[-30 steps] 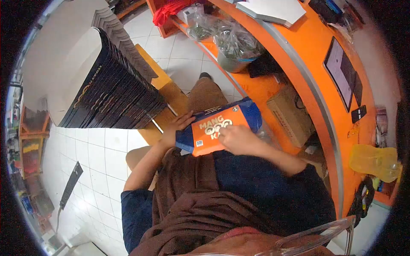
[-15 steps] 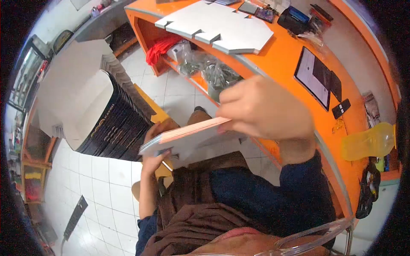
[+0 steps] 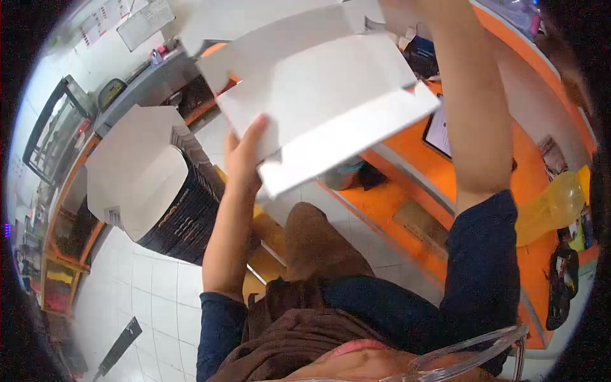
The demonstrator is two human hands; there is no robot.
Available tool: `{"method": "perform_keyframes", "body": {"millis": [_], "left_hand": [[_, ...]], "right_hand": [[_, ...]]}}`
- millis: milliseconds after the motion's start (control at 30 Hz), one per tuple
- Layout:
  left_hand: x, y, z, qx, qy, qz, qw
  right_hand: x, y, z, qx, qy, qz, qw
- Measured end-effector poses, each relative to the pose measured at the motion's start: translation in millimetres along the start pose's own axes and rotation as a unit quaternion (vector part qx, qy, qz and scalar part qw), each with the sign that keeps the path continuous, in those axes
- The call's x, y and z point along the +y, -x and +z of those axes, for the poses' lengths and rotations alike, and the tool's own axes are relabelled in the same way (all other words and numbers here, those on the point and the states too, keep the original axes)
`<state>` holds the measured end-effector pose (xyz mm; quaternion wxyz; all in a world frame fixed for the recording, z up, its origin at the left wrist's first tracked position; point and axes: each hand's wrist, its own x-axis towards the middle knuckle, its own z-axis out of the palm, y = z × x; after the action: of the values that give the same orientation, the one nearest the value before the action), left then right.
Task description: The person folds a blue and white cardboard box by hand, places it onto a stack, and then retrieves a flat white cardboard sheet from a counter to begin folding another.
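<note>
A white cardboard box (image 3: pixel 331 89), partly folded with flaps and side walls raised, is held up in front of me. My left hand (image 3: pixel 245 153) grips its near left corner, thumb on the white inner face and fingers behind the wall. My right arm reaches up past the box's right side. Only part of my right hand (image 3: pixel 428 7) shows at the top edge, blurred, with its fingers hidden. Left of the box stands a tall stack of flat box blanks (image 3: pixel 143 172), white on top with dark printed edges.
An orange desk (image 3: pixel 531 172) runs along the right, carrying a tablet (image 3: pixel 438 132) and a yellow translucent item (image 3: pixel 554 204). Below are an orange shelf (image 3: pixel 375 207) and my knee (image 3: pixel 318 235). White floor tiles (image 3: pixel 149 286) lie at left; a grey counter (image 3: pixel 143 89) stands behind.
The white cardboard has gone from low near my lap to higher and farther forward, and its walls now stand open. My right hand has moved up to the top edge; my left hand has risen too.
</note>
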<state>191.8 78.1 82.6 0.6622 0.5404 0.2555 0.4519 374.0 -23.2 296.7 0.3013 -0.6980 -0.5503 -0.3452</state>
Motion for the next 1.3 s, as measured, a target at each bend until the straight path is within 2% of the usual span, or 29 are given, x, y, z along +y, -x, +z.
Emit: {"method": "perform_keyframes", "body": {"millis": [33, 100, 133, 167, 200, 233, 300, 333, 367, 433, 467, 533, 567, 600, 700, 733, 800, 867, 933, 1033, 1067, 1167, 1200, 1300], "left_hand": [[-19.7, -23.9, 6.2, -0.066, 0.045, 0.02, 0.997], [-55.4, -59.7, 32.0, -0.118, 0.131, 0.045, 0.983], [-64.3, -67.5, 43.1, -0.117, 0.106, 0.007, 0.987], [-73.8, -75.9, 50.7, -0.116, 0.082, -0.032, 0.989], [-99.6, -94.0, 48.5, -0.125, -0.013, -0.016, 0.992], [-101.5, -95.6, 48.3, -0.126, -0.021, -0.054, 0.99], [-100.1, -98.8, 47.9, -0.128, -0.04, -0.125, 0.983], [-98.9, -98.8, 51.5, -0.14, -0.005, -0.088, 0.986], [-99.0, -96.5, 51.9, -0.121, -0.03, -0.093, 0.988], [-92.6, -86.2, 57.9, -0.079, -0.078, -0.101, 0.989], [-93.8, -82.8, 61.2, -0.016, -0.073, -0.101, 0.992], [-111.5, -86.8, 50.3, 0.003, -0.083, -0.026, 0.996], [-98.1, -76.2, 50.4, 0.011, -0.088, 0.013, 0.996], [-90.5, -54.0, 52.9, 0.052, -0.127, 0.065, 0.988], [-119.1, -38.0, 30.4, -0.007, -0.226, 0.268, 0.937], [-106.9, -15.3, 28.0, -0.053, -0.162, 0.257, 0.951], [-95.4, 13.5, 13.0, -0.071, -0.204, 0.281, 0.935], [-92.8, 34.1, -6.2, -0.083, -0.262, 0.3, 0.913], [-88.7, 51.0, -23.4, -0.091, -0.266, 0.282, 0.917], [-76.4, 74.0, -44.0, -0.087, -0.275, 0.268, 0.919], [-72.1, 79.7, -51.7, -0.084, -0.29, 0.269, 0.915], [-62.0, 96.7, -69.1, -0.066, -0.283, 0.28, 0.915], [-59.2, 100.4, -75.6, -0.064, -0.275, 0.282, 0.917], [-50.6, 111.5, -85.5, -0.046, -0.248, 0.29, 0.923]], "right_hand": [[10.9, 23.9, 5.9, -0.08, -0.025, 0.157, 0.984], [39.7, 50.5, 8.5, -0.177, 0.032, 0.175, 0.968], [57.5, 60.6, 8.5, -0.194, 0.114, 0.039, 0.974], [95.0, 72.5, 35.9, -0.261, 0.133, 0.117, 0.949], [138.2, 90.2, 64.2, -0.292, 0.063, 0.162, 0.94], [146.8, 98.1, 75.6, -0.355, 0.14, 0.215, 0.899], [174.5, 121.0, 95.4, -0.398, 0.024, 0.256, 0.881], [173.3, 128.5, 97.3, -0.417, -0.031, 0.28, 0.864], [174.9, 135.8, 95.3, -0.461, -0.065, 0.366, 0.806], [173.5, 134.7, 96.0, -0.419, -0.101, 0.412, 0.803], [172.1, 134.2, 97.4, -0.398, -0.118, 0.433, 0.8], [181.3, 135.5, 121.2, -0.276, -0.128, 0.488, 0.818], [179.7, 133.5, 127.2, -0.212, -0.132, 0.513, 0.821], [181.8, 128.2, 126.6, -0.264, -0.097, 0.472, 0.836], [225.6, 140.4, 165.1, -0.207, 0.098, 0.275, 0.934], [213.9, 135.1, 159.1, -0.191, 0.086, 0.32, 0.924], [185.3, 137.5, 155.2, -0.08, 0.199, 0.284, 0.935], [174.5, 135.1, 153.0, -0.046, 0.237, 0.265, 0.933], [177.8, 124.9, 149.0, -0.089, 0.203, 0.268, 0.938], [171.8, 118.0, 141.2, -0.101, 0.162, 0.275, 0.942], [179.8, 117.1, 145.8, -0.102, 0.199, 0.256, 0.94], [184.4, 120.6, 156.9, 0.121, 0.302, 0.135, 0.936], [189.9, 115.8, 153.8, 0.111, 0.302, 0.117, 0.94], [173.0, 92.2, 135.3, 0.025, 0.077, 0.292, 0.953]]}}
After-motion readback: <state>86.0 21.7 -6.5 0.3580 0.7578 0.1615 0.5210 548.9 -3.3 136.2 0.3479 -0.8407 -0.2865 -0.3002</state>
